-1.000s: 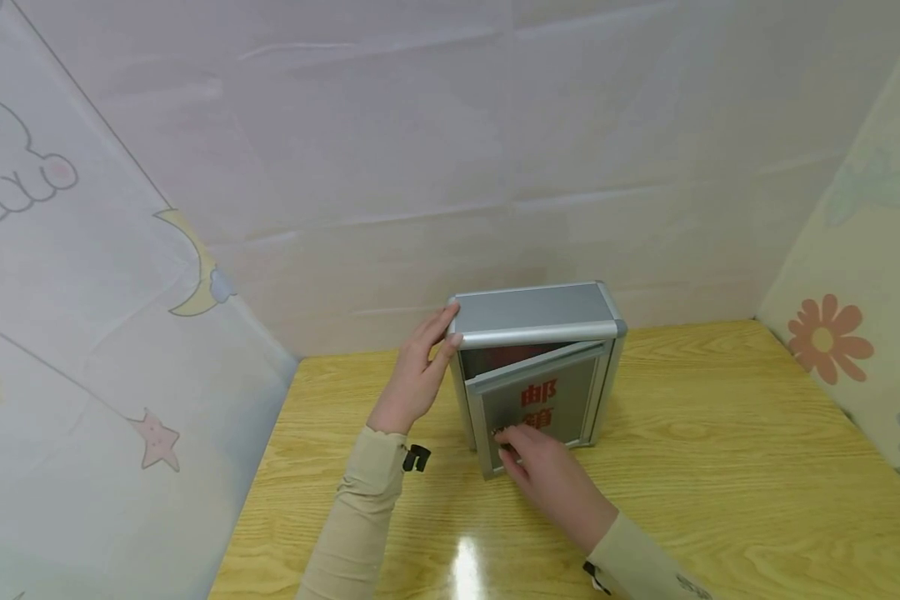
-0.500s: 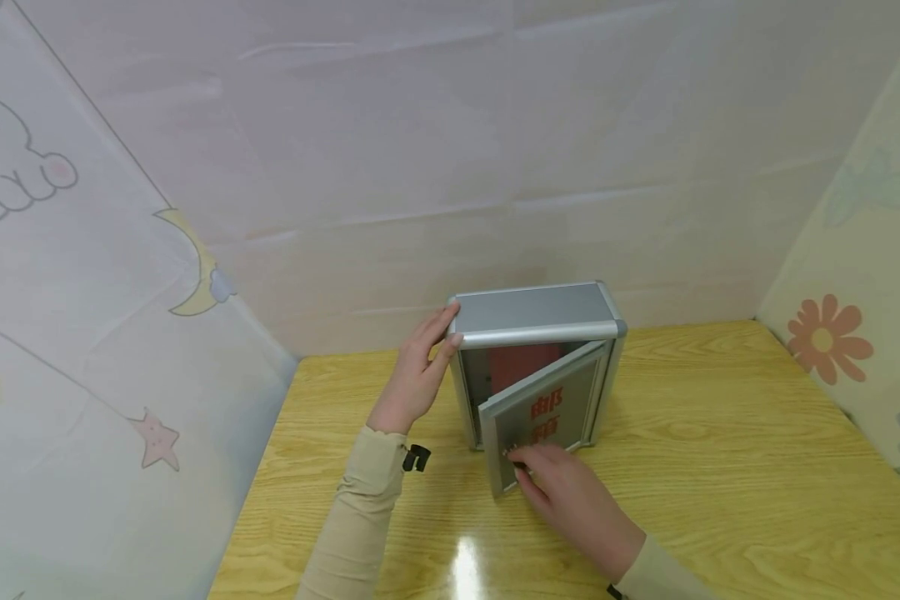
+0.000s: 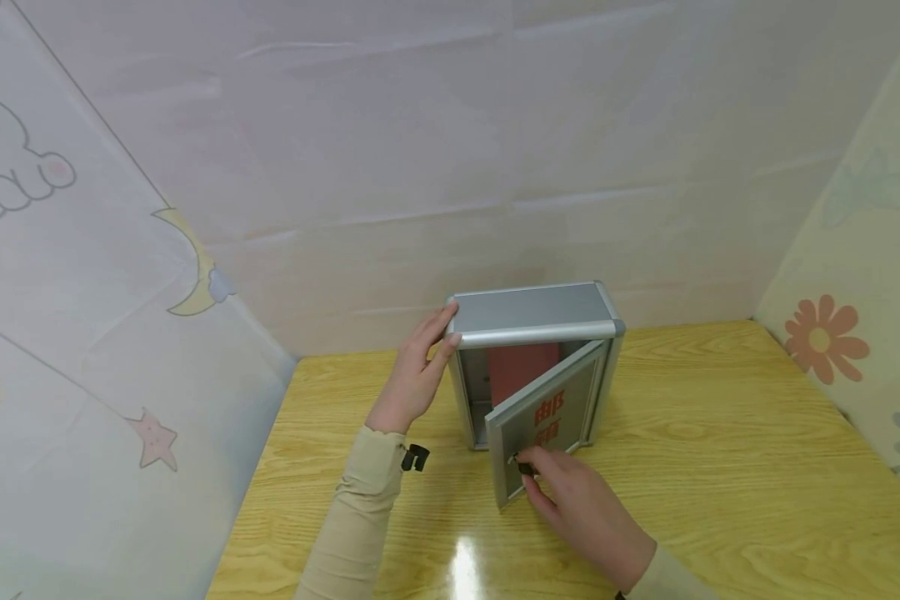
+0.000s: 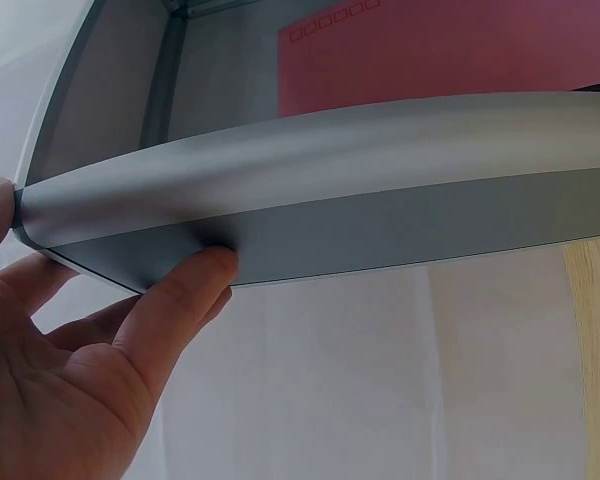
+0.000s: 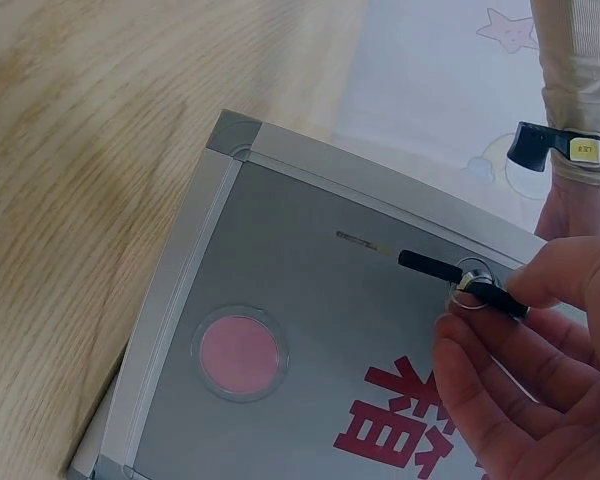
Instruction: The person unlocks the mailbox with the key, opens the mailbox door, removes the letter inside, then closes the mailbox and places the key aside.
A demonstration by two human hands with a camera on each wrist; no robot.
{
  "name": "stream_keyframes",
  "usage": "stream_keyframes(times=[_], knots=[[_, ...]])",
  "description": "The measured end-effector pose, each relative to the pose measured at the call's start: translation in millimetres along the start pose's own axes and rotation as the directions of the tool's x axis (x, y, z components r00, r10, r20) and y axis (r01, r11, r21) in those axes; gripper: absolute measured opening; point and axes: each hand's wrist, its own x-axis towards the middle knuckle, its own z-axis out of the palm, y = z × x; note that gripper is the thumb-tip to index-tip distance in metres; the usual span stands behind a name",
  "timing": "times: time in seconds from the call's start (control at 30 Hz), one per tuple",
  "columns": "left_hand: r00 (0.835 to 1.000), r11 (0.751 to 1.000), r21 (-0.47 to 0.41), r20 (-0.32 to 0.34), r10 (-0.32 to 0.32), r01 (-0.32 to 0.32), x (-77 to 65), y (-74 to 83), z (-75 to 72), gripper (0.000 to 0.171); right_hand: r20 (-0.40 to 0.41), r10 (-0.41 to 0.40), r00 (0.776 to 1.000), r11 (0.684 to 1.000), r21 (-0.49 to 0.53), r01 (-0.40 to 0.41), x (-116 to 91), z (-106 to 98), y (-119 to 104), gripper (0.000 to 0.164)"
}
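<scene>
A silver metal mailbox point(image 3: 528, 310) stands on the table, its hinged door point(image 3: 547, 433) swung partly out at the left. My left hand point(image 3: 414, 379) grips the upper left corner; in the left wrist view, its fingertips press the box's edges. My right hand point(image 3: 581, 504) pinches a black-headed key point(image 5: 500, 298) at the door's lock. A second key point(image 5: 430, 266) with a black head hangs from the same ring. Inside the mailbox, a red envelope point(image 4: 450, 55) with a row of printed squares leans against the back.
The wood-grain table point(image 3: 705, 417) extends to both sides of the mailbox. A pale cloth backdrop point(image 3: 420, 167) rises behind, with printed side panels point(image 3: 855, 250) at left and right. A round pink window point(image 5: 240, 354) sits low in the door.
The door has swung further out toward me, pulled by my right hand on the key, and the red envelope inside has come into sight. My left hand has stayed at the corner.
</scene>
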Motion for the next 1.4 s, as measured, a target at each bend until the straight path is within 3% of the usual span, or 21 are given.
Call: stream_keyframes(times=[0.17, 0.33, 0.43, 0.53, 0.63, 0.67, 0.9, 1.4], knots=[[1.0, 1.0, 0.007, -0.003, 0.004, -0.004, 0.3, -0.7, -0.1, 0.052, 0.001, 0.004, 1.0, 1.0, -0.009, -0.004, 0.6, -0.9, -0.3, 0.029], [1.0, 1.0, 0.008, -0.003, 0.009, -0.009, 0.6, -0.5, 0.0, 0.052, -0.069, -0.095, 0.993, 0.994, -0.062, 0.09, 5.6, -11.1, -2.0, 0.019], [1.0, 1.0, 0.015, -0.004, 0.011, -0.011, 0.8, 0.3, -0.5, 0.052, -0.187, -0.189, 0.964, 0.98, -0.093, 0.175, 16.3, -25.8, -6.4, 0.02], [1.0, 1.0, 0.019, -0.004, 0.01, -0.01, 1.1, 0.7, -1.1, 0.052, -0.318, -0.266, 0.91, 0.964, -0.101, 0.246, 31.0, -40.0, -11.1, 0.031], [1.0, 1.0, 0.021, -0.006, 0.013, -0.012, 1.3, 0.3, -1.4, 0.053, -0.381, -0.299, 0.875, 0.954, -0.102, 0.281, 45.4, -49.4, -13.1, 0.037], [1.0, 1.0, 0.021, -0.006, 0.013, -0.013, 1.2, 0.3, -1.4, 0.053, -0.38, -0.299, 0.875, 0.954, -0.104, 0.281, 49.6, -51.1, -13.2, 0.04], [1.0, 0.999, 0.024, -0.006, 0.027, -0.027, 0.3, -0.1, -0.5, 0.052, -0.27, -0.244, 0.931, 0.968, -0.133, 0.215, 63.8, -47.5, -7.9, 0.061], [1.0, 1.0, 0.016, -0.012, 0.014, -0.014, 0.2, -1.4, 0.8, 0.051, -0.242, -0.226, 0.944, 0.969, -0.152, 0.193, 62.0, -40.9, -4.3, 0.065]])
